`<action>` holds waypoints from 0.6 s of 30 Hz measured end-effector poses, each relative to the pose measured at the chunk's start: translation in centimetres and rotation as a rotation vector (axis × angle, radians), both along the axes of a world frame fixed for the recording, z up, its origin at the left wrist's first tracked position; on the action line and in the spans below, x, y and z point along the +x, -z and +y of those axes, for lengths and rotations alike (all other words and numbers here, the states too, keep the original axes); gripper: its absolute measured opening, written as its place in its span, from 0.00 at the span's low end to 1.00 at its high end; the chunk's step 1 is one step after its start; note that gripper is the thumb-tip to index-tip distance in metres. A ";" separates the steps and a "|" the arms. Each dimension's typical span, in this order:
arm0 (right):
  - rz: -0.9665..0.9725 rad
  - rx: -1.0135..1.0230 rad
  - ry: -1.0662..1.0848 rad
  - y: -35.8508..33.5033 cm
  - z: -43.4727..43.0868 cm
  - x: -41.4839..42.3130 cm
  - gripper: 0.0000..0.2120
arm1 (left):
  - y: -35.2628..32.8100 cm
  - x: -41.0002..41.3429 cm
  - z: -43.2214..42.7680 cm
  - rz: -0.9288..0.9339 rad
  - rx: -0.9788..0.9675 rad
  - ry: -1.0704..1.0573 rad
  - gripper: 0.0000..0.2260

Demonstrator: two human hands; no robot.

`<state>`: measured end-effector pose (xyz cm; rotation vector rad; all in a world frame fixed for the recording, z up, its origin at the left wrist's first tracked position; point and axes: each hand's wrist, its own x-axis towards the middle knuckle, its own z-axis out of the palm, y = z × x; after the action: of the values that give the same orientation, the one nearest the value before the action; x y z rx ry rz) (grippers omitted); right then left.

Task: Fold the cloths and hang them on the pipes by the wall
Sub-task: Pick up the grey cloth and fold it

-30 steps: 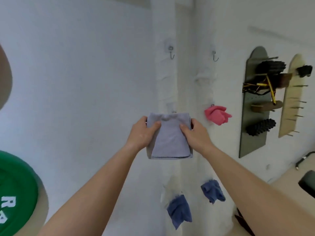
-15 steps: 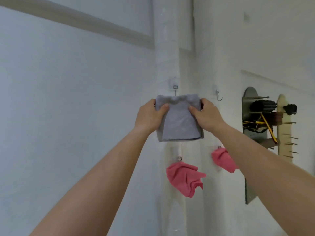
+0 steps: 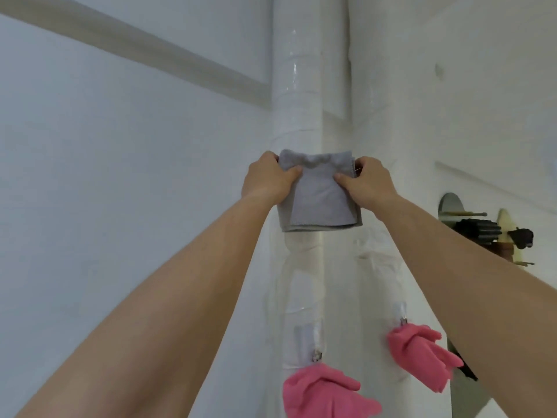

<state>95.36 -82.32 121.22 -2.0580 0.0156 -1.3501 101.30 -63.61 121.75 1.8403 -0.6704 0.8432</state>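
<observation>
- A folded grey cloth [image 3: 319, 203] is held up just above the middle of the frame, flat against the front of a white wrapped pipe [image 3: 297, 86] that runs from top to bottom through the centre.
- The left hand [image 3: 268, 182] grips the cloth's upper left corner: the thumb lies across the front, and the fingers curl round the edge behind it.
- The right hand [image 3: 369, 184] grips the upper right corner the same way, thumb on the front, fingers curled round the edge.
- Both bare forearms reach up from the lower corners of the frame.
- The cloth's top edge is bunched between the two hands; its lower layers hang straight, one edge showing under another.
- A second wrapped pipe [image 3: 376, 282] stands just right of the first, in the corner of the wall [image 3: 120, 191].
- Lower centre, a pink cloth [image 3: 325, 393] hangs from a small metal hook [image 3: 316, 354] on the first pipe.
- Lower right, another pink cloth [image 3: 422, 354] hangs from a hook [image 3: 403, 320] on the second pipe.
- At the right edge, dark brushes [image 3: 476, 230] sit on pegs of boards fixed to the wall.
</observation>
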 end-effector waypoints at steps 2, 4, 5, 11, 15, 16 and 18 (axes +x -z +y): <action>0.045 0.009 -0.029 0.6 -1.0 1.1 0.17 | 0.4 1.0 -0.5 0.067 -0.037 0.023 0.22; 0.070 0.047 -0.125 1.8 -1.8 2.2 0.23 | 1.3 1.6 -0.8 0.123 -0.116 0.072 0.21; 0.084 0.042 -0.173 2.6 -2.1 2.6 0.24 | 1.9 1.8 -1.0 0.155 -0.144 0.100 0.20; 0.109 0.036 -0.375 4.3 -2.2 2.2 0.03 | 4.5 1.4 -1.1 0.141 -0.145 0.041 0.21; 0.018 -0.179 -0.306 4.7 -3.2 1.5 0.07 | 4.8 0.3 -1.7 -0.422 0.096 -0.163 0.15; 0.014 -0.146 -0.352 4.6 -3.4 1.2 0.07 | 4.9 0.1 -1.9 -0.498 0.157 -0.168 0.11; 0.054 -0.016 -0.515 4.4 -3.2 0.4 0.10 | 5.2 -0.1 -2.0 -0.519 0.190 -0.154 0.09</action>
<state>95.76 -85.51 116.86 -1.9307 -0.4704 -0.9749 101.21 -65.61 116.56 1.8668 -0.9648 1.4268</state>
